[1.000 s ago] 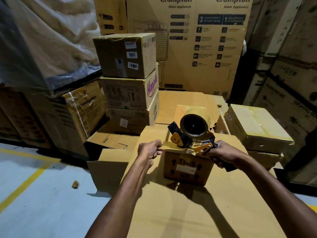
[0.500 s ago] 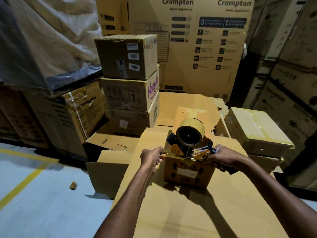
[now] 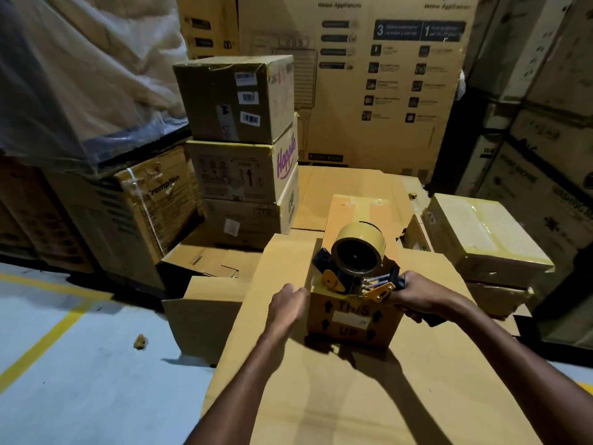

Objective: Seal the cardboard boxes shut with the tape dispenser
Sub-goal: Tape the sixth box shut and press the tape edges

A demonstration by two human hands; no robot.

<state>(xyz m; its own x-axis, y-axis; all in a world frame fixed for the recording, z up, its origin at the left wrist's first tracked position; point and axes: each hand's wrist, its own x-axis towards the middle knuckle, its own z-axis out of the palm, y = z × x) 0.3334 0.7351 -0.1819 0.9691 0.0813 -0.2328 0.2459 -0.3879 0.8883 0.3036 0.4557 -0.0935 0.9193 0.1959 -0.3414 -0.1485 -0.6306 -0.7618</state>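
Tape dispenser [image 3: 356, 259] handle within right fingers [image 3: 410, 285]

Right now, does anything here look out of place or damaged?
Only a small brown scrap lying loose on the floor at left; it looks like stray debris. Nothing else plainly stands out.

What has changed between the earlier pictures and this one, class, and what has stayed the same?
The left hand, which pinched the tape end level with the top of the small box, has dropped beside its upper left corner. It is blurred, so its hold is unclear. The right hand still grips the tape dispenser, which still sits on the box's near top edge.
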